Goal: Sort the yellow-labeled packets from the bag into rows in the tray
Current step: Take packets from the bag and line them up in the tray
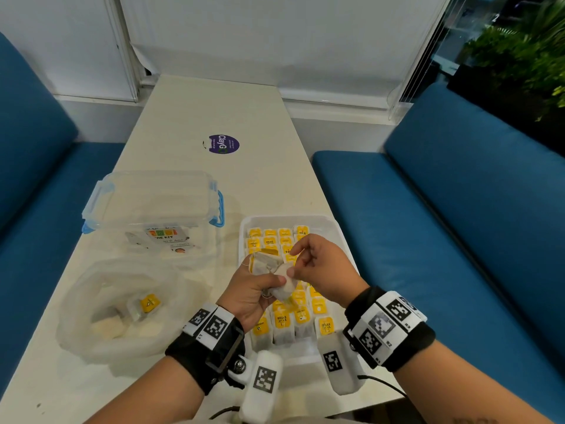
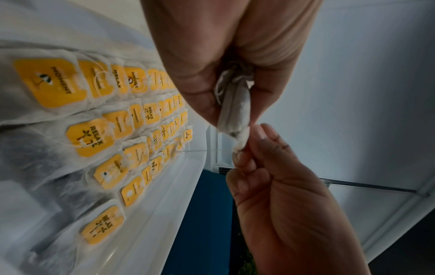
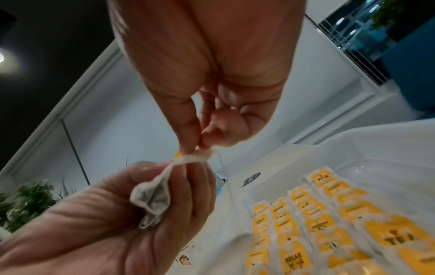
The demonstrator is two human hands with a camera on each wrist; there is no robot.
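Note:
My left hand (image 1: 265, 275) grips a small bunch of white tea-bag packets (image 1: 267, 266) just above the white tray (image 1: 308, 220). My right hand (image 1: 293, 262) pinches a corner of one packet (image 2: 233, 111) in that bunch between thumb and forefinger; the pinched corner (image 3: 200, 157) is stretched taut. The tray (image 2: 164, 186) holds several rows of packets with yellow labels (image 1: 282, 321) facing up. To the left lies a clear plastic bag (image 1: 91, 301) with a yellow-labeled packet (image 1: 149, 302) and a few pale ones inside.
A clear lidded box with blue latches (image 1: 153, 206) stands behind the bag. A purple round sticker (image 1: 223, 144) lies further up the white table (image 1: 214, 105). Blue benches (image 1: 443, 224) flank the table on both sides.

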